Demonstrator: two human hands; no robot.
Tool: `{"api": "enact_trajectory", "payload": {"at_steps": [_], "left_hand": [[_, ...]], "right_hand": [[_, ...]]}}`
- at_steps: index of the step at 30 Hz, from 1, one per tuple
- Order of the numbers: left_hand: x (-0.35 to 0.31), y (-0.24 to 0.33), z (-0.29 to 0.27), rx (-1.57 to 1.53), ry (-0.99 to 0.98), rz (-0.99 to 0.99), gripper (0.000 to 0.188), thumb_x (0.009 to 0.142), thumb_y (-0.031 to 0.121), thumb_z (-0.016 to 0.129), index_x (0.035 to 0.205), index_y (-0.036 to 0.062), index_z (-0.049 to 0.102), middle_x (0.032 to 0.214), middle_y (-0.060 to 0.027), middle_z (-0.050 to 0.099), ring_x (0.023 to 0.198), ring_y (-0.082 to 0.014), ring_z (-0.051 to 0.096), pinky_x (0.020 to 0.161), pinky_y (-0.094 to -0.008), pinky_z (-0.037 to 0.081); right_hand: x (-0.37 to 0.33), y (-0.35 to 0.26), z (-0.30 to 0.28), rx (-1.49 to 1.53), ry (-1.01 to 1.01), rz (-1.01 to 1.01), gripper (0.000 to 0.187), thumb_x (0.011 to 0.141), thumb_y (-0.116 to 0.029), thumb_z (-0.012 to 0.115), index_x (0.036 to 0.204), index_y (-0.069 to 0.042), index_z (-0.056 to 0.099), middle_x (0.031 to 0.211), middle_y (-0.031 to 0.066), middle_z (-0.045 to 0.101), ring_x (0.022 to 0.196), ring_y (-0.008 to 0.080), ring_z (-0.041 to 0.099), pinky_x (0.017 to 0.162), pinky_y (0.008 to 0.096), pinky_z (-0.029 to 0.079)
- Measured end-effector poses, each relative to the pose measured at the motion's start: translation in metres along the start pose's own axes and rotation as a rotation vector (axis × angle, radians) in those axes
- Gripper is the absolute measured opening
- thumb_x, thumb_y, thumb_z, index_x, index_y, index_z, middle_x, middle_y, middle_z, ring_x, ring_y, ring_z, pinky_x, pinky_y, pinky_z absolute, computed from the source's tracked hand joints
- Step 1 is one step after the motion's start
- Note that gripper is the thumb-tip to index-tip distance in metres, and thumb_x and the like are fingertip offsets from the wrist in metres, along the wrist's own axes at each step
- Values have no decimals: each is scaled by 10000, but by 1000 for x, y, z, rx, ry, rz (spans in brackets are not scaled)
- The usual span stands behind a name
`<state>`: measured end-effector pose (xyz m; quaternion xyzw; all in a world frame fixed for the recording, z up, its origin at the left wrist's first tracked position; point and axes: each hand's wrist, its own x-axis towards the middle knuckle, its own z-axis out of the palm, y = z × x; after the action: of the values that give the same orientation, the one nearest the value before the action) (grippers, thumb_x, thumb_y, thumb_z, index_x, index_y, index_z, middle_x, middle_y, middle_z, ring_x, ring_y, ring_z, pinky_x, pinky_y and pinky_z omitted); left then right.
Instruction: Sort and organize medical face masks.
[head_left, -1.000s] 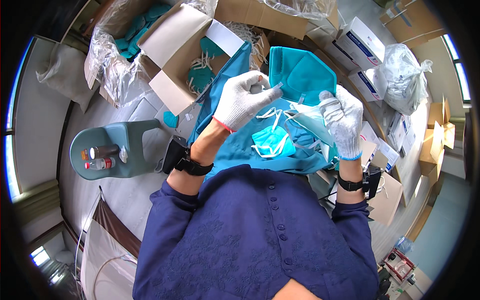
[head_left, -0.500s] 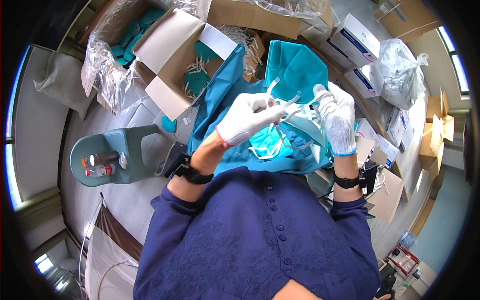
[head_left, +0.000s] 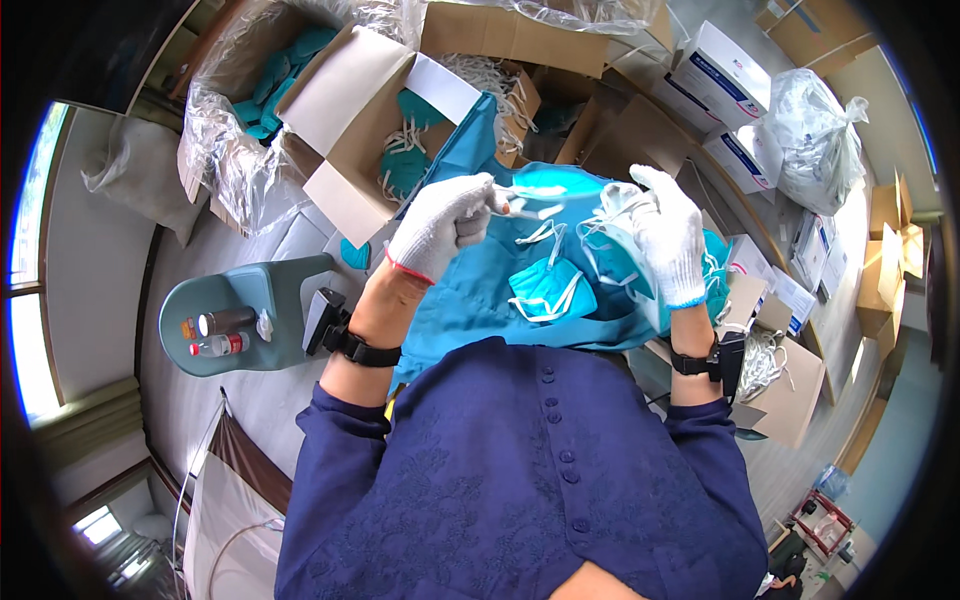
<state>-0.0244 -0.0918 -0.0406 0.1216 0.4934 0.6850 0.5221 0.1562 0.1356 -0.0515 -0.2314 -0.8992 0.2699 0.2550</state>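
Note:
Both my hands wear white knitted gloves, raised over a blue cloth spread across my lap. My left hand is closed, its thumb and fingertips pinching a white strap. Between the hands a teal face mask shows nearly edge-on and blurred by motion. The curled fingers of my right hand close at the mask's right end; the exact grip is partly hidden. Below, another teal mask with white straps lies on the cloth. More masks lie beside and under my right hand.
Ahead on the left, an open carton holds masks, beside a plastic-lined box of masks. A carton of white straps stands behind. A grey-green stool carries a bottle and a flask. White boxes and a full plastic bag are right.
The mask has tipped from face-on to nearly edge-on and dropped lower between my hands. My left hand has moved left, away from my right hand, which stays about in place.

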Motion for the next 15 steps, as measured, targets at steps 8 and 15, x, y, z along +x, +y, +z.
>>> {"api": "enact_trajectory", "payload": {"at_steps": [8,15], "left_hand": [[-4,11,23,514,-61,-3,214,848,173,541,801,19,682,612,59,387,542,-45,299,504,-219,216],[-21,1,26,720,-106,-51,267,925,210,578,791,-2,670,756,2,606,752,-88,522,706,-246,428]], "right_hand": [[2,-53,36,828,-373,-35,544,817,73,627,1338,-33,509,1163,154,650,951,135,642,784,258,524],[-4,-62,44,143,-408,-423,301,801,-233,679,1072,-103,657,921,93,645,817,294,653,703,355,528]]}}
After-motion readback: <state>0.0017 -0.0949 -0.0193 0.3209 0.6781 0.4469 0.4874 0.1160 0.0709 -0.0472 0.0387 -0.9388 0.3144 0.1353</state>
